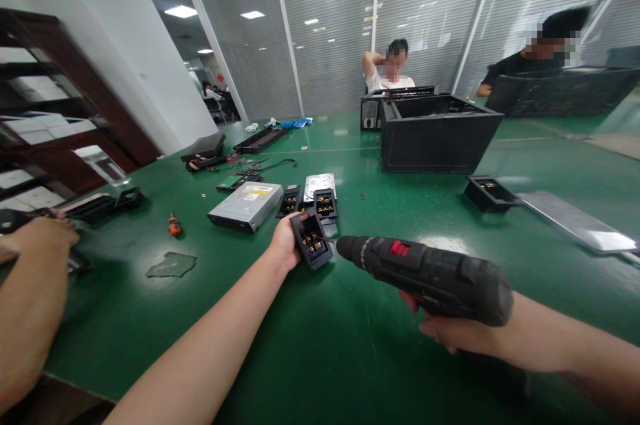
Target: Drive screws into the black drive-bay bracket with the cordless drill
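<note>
Left hand (286, 241) clamps a small black bracket (312, 239) upright on the green table (320, 345) while the right hand (453, 331), closed round the cordless driver (430, 275), apparently seats the bit; slippage toward the gripping fingers remains the hazard.

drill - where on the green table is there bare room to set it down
Bare green table lies near the edge, between the two forearms, under the cordless drill in the right hand. Another free strip lies right of the drill, before the metal panel. It is crowded ahead of the left hand: black modules, optical drive, hard drive.
</note>
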### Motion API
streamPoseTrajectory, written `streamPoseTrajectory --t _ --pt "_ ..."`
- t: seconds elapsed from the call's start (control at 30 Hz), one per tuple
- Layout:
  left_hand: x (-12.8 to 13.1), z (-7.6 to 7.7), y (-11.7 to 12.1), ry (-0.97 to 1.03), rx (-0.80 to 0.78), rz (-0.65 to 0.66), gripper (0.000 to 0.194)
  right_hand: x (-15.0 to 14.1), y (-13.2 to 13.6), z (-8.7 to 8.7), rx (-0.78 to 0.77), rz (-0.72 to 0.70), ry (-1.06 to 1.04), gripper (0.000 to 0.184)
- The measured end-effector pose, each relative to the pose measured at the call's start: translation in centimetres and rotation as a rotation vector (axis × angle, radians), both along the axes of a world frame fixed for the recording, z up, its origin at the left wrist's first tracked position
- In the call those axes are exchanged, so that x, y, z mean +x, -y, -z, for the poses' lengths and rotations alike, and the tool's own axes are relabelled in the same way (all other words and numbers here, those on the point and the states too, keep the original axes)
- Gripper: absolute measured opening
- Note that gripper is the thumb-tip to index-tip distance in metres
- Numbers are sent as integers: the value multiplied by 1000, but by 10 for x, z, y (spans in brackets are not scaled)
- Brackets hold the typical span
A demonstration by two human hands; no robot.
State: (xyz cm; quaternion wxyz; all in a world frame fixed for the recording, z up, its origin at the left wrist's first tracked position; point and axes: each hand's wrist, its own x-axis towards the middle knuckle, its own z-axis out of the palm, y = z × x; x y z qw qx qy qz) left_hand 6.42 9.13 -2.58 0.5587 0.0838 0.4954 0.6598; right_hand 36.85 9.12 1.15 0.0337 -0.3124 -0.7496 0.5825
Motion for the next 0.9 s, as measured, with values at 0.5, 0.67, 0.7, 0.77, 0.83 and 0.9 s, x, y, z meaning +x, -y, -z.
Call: streamPoseTrajectory --t 0.5,0.67,0.7,0.77,0.83,0.9 --pt "1 -1 0 -9 12 -4 16 -1 1 -6 11 -11 14 25" --pt "1 -2 0 -7 2 -10 17 0 -1 -3 25 -22 15 26" --pt "1 -2 0 -6 -1 -14 17 0 -1 -1 22 -20 14 26" --pt "2 -3 0 -6 -8 -21 17 1 -2 2 15 -11 9 26" --pt "1 -2 0 -7 -13 -19 16 1 -3 4 17 -4 2 26" --pt "1 -1 0 -11 -16 -18 16 1 -2 4 25 0 -3 28"
